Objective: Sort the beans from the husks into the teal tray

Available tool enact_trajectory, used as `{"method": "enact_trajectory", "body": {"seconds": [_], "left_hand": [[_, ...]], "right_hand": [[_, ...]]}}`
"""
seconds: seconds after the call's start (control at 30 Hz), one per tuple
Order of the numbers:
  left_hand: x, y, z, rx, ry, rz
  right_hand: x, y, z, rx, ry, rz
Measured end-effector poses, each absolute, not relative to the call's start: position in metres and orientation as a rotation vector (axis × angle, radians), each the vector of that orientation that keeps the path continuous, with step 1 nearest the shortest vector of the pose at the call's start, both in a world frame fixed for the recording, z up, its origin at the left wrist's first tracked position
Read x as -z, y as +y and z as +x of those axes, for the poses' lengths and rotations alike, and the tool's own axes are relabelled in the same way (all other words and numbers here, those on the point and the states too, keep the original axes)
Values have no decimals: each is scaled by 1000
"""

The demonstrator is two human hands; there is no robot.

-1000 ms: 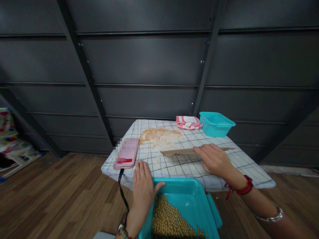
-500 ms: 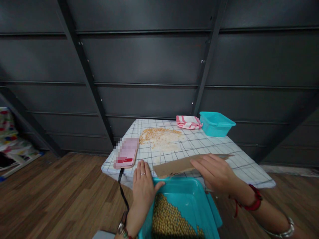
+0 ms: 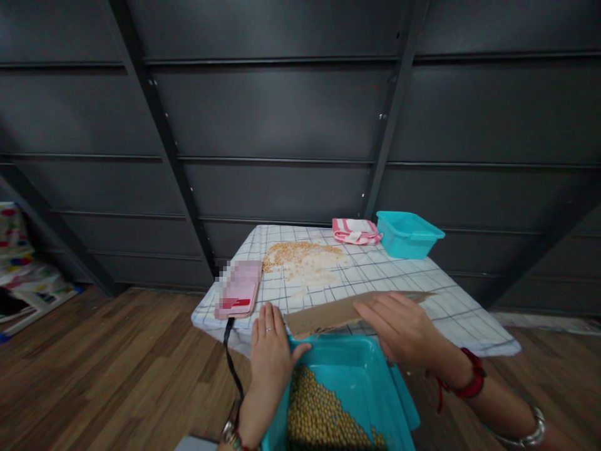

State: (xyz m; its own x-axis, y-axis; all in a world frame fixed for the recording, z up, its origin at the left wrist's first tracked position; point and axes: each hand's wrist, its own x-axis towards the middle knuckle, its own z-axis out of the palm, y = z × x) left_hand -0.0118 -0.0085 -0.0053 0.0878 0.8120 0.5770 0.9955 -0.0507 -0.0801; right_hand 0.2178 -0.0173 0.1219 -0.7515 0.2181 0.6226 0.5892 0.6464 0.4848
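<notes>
My left hand (image 3: pixel 271 351) lies at the near edge of the tablecloth, fingers stretched flat and together, its thumb reaching across the corner rim of a turquoise plastic tub (image 3: pixel 350 351). Round yellow-brown beans (image 3: pixel 323 410) cover the tub's near-left part. My right hand (image 3: pixel 399 322) is closed over a long strip of brown cardboard (image 3: pixel 323 314), which slants across the table just behind the tub's far rim. Its thumb is mostly hidden. Farther back, yellow grains (image 3: pixel 286 254) and fine whitish grains (image 3: pixel 314 269) lie spread on the checked cloth.
A pink phone (image 3: pixel 241 288) with a black strap lies on the table's left side. Toward the back right are a folded pink-striped cloth (image 3: pixel 355 231) and a second turquoise tub (image 3: pixel 408 235). Dark metal panels (image 3: pixel 277 119) rise behind the table (image 3: pixel 464 319).
My right hand and the cardboard strip have shifted slightly left, toward my left hand. My left hand and the near tub have hardly moved.
</notes>
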Motion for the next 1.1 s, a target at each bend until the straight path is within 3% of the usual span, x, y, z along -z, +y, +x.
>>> {"method": "enact_trajectory", "body": {"seconds": [0.3,1.1], "left_hand": [[5,-8,-15,553,-1760,-1949],[1,-10,-14,551,-1793,-1971]], "right_hand": [[-115,13,217,1085,-2283,-712],[-120,8,186,1076,-2312,-755]]}}
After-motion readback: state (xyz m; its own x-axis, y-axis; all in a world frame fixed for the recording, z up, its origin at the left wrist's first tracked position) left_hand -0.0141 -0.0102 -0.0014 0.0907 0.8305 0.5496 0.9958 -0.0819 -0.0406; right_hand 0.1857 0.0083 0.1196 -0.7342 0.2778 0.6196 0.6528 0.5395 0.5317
